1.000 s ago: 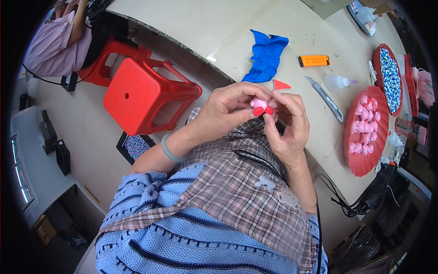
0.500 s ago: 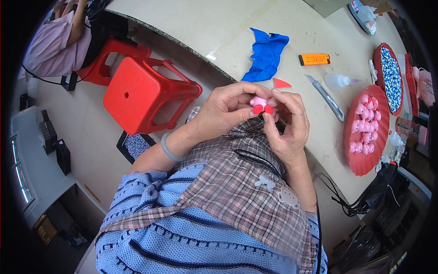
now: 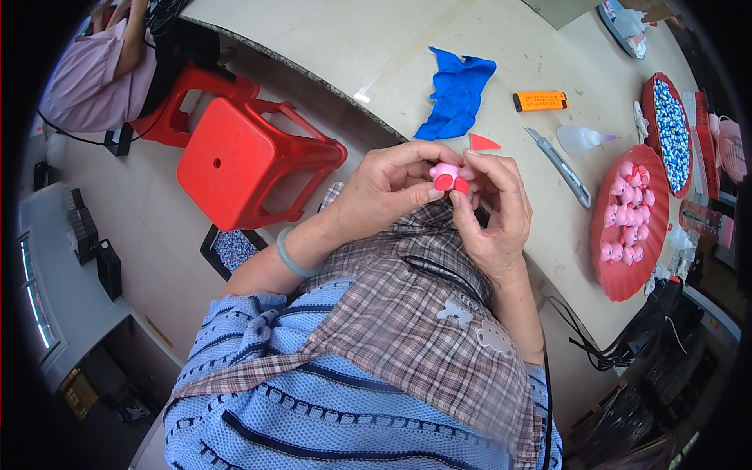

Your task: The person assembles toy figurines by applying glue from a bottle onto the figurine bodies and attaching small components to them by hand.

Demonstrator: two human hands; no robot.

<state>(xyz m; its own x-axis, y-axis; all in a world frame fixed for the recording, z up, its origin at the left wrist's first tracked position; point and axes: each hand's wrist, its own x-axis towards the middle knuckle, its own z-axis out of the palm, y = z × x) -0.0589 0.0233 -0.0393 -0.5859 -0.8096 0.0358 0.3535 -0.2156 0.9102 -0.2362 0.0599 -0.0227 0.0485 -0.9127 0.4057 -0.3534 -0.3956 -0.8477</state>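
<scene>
Pink figurine (image 3: 445, 170) with two red feet (image 3: 444, 182), pinched between fingers of left hand (image 3: 389, 184) and right hand (image 3: 499, 207), both half-curled; beyond, one red triangle (image 3: 483, 142), one blue sheet (image 3: 457, 94), one cutter (image 3: 559, 168), one bottle (image 3: 578, 139), one orange case (image 3: 540, 102); farther right, two red trays (image 3: 659, 215)

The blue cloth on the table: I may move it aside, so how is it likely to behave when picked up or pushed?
The blue cloth is probably floppy, judging by its rumpled surface and uneven edges. It looks thin, so likely light. Pushed, it may bunch rather than roll, since it lies spread out.
</scene>
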